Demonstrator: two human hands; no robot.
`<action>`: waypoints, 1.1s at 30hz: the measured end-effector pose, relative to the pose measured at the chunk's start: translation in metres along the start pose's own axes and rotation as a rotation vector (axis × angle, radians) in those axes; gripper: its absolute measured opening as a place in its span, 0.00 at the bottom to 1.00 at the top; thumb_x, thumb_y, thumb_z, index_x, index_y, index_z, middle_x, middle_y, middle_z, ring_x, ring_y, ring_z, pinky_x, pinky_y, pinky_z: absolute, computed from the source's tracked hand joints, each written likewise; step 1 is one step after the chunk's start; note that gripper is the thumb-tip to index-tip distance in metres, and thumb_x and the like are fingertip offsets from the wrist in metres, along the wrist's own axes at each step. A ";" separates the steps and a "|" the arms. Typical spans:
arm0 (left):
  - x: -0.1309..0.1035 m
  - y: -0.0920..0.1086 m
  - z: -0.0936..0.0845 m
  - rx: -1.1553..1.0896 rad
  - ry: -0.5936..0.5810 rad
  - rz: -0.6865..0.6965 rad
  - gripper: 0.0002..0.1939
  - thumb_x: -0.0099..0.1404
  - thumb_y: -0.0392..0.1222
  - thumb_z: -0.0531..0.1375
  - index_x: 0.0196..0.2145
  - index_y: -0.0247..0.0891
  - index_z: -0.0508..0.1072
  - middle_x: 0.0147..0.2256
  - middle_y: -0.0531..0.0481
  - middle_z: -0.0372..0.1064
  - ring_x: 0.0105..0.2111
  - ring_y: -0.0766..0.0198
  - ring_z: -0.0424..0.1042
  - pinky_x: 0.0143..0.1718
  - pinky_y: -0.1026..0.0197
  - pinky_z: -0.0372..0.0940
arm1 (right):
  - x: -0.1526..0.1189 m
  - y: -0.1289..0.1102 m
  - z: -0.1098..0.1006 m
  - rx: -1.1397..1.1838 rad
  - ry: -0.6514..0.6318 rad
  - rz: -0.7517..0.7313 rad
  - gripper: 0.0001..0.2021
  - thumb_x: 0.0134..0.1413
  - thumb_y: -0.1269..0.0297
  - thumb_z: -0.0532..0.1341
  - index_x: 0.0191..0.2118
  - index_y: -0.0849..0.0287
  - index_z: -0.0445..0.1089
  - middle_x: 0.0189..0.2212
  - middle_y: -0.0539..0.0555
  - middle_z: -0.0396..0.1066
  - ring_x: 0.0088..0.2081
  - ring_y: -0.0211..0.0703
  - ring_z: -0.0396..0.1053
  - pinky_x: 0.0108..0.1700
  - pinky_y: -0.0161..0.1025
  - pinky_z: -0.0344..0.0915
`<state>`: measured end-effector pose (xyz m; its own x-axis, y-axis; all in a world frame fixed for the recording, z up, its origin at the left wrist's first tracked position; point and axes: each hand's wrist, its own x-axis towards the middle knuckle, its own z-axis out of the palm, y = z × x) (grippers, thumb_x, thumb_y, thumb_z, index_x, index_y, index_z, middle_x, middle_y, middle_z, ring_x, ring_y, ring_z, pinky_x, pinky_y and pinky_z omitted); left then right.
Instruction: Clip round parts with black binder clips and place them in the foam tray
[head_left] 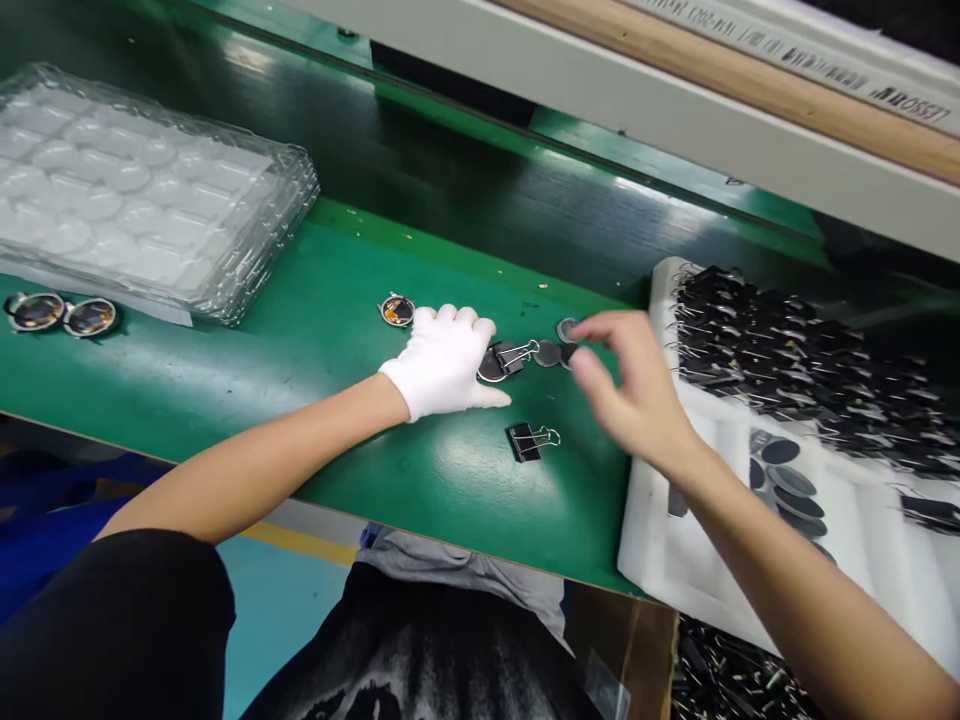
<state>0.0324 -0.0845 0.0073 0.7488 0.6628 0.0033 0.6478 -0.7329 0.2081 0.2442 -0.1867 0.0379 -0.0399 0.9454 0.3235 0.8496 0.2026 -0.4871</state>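
Observation:
My left hand (450,360), in a white glove, rests palm down on the green table with its thumb spread away. Against its thumb side lies a round metal-rimmed piece (491,364), partly hidden, with a black binder clip (514,357) on it. My bare right hand (630,385) hovers just right of these, thumb and forefinger apart. Its forefinger reaches a grey disc with a light rim (566,329); whether they touch, I cannot tell. Beside it lie a dark grey disc (547,353) and a black disc (567,356). A loose binder clip (526,442) lies nearer me.
Stacked clear plastic trays (150,190) stand at left, with round brown-patterned pieces (90,317) before them. Another patterned piece (397,310) lies beyond my glove. At right, a white foam tray (637,530) holds many binder clips (787,370) and several discs (795,480). A grey beam (600,90) crosses behind.

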 end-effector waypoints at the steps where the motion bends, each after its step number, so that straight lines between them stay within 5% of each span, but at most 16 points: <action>1: -0.002 -0.003 -0.002 0.011 -0.007 0.049 0.49 0.59 0.68 0.64 0.69 0.37 0.61 0.56 0.33 0.67 0.52 0.39 0.66 0.50 0.46 0.55 | -0.012 -0.006 -0.009 -0.010 -0.187 -0.084 0.16 0.70 0.49 0.56 0.53 0.52 0.70 0.47 0.59 0.70 0.51 0.56 0.69 0.53 0.58 0.68; 3: -0.002 -0.009 -0.006 0.021 -0.056 0.200 0.47 0.64 0.62 0.63 0.74 0.47 0.51 0.60 0.37 0.65 0.52 0.43 0.68 0.49 0.50 0.55 | -0.036 -0.010 -0.017 -0.036 -0.466 -0.196 0.15 0.70 0.56 0.59 0.57 0.52 0.70 0.49 0.59 0.71 0.50 0.54 0.70 0.51 0.54 0.70; 5: 0.000 -0.015 -0.010 0.044 -0.112 0.301 0.41 0.67 0.59 0.61 0.73 0.50 0.54 0.56 0.40 0.70 0.49 0.46 0.70 0.47 0.52 0.56 | -0.054 -0.006 -0.015 -0.068 -0.557 -0.227 0.15 0.72 0.61 0.56 0.60 0.53 0.69 0.49 0.60 0.72 0.48 0.52 0.72 0.49 0.52 0.71; 9: 0.002 -0.020 -0.020 0.119 -0.119 0.312 0.37 0.67 0.64 0.59 0.65 0.38 0.67 0.39 0.39 0.76 0.42 0.46 0.73 0.46 0.49 0.57 | -0.060 0.015 -0.006 -0.140 -0.459 -0.205 0.16 0.74 0.60 0.54 0.58 0.58 0.72 0.47 0.62 0.76 0.45 0.54 0.74 0.47 0.54 0.71; 13: 0.003 -0.021 -0.026 0.147 -0.025 0.407 0.41 0.65 0.62 0.64 0.70 0.47 0.61 0.61 0.34 0.68 0.58 0.37 0.66 0.52 0.46 0.56 | -0.046 0.026 -0.007 -0.156 -0.421 -0.200 0.16 0.73 0.60 0.55 0.57 0.58 0.74 0.46 0.62 0.77 0.46 0.54 0.76 0.46 0.54 0.71; 16: 0.005 -0.022 -0.025 0.175 -0.086 0.502 0.41 0.65 0.61 0.64 0.71 0.53 0.58 0.68 0.38 0.59 0.64 0.38 0.60 0.54 0.46 0.55 | -0.038 0.026 -0.008 -0.153 -0.428 -0.211 0.15 0.72 0.61 0.56 0.57 0.58 0.74 0.45 0.61 0.77 0.46 0.53 0.76 0.46 0.52 0.70; 19: 0.003 -0.019 -0.026 0.278 -0.087 0.422 0.41 0.66 0.67 0.62 0.67 0.41 0.64 0.54 0.33 0.73 0.53 0.41 0.69 0.51 0.46 0.57 | -0.033 0.027 -0.008 -0.181 -0.417 -0.213 0.15 0.72 0.62 0.57 0.56 0.56 0.75 0.44 0.61 0.77 0.46 0.53 0.76 0.45 0.50 0.69; 22: -0.002 -0.013 -0.035 0.379 -0.080 0.357 0.42 0.64 0.71 0.60 0.60 0.32 0.71 0.38 0.33 0.76 0.41 0.42 0.72 0.44 0.47 0.57 | -0.030 0.032 -0.008 -0.188 -0.407 -0.206 0.15 0.73 0.61 0.56 0.56 0.57 0.74 0.44 0.61 0.77 0.45 0.53 0.76 0.46 0.49 0.68; 24: -0.004 -0.012 -0.041 0.395 -0.067 0.352 0.41 0.64 0.70 0.62 0.61 0.33 0.71 0.38 0.33 0.76 0.41 0.41 0.72 0.44 0.47 0.57 | -0.029 0.037 -0.007 -0.172 -0.406 -0.204 0.15 0.73 0.61 0.56 0.56 0.58 0.74 0.44 0.61 0.76 0.45 0.53 0.75 0.46 0.50 0.68; 28: -0.002 -0.020 -0.040 0.308 -0.009 0.403 0.36 0.67 0.61 0.64 0.67 0.46 0.65 0.57 0.35 0.71 0.53 0.41 0.70 0.47 0.48 0.57 | -0.028 0.043 -0.006 -0.114 -0.424 -0.214 0.14 0.73 0.60 0.56 0.54 0.58 0.75 0.45 0.60 0.76 0.45 0.52 0.74 0.47 0.51 0.67; 33: 0.007 -0.021 -0.017 0.249 -0.091 0.402 0.26 0.74 0.59 0.56 0.58 0.38 0.72 0.43 0.40 0.77 0.43 0.49 0.75 0.41 0.53 0.58 | -0.021 0.031 -0.008 -0.099 -0.370 -0.135 0.17 0.70 0.52 0.58 0.57 0.52 0.73 0.51 0.62 0.71 0.52 0.58 0.68 0.51 0.56 0.65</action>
<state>0.0212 -0.0618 0.0198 0.9488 0.3115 -0.0526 0.3101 -0.9501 -0.0330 0.2755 -0.2026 0.0220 -0.3263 0.9436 0.0568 0.8692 0.3231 -0.3742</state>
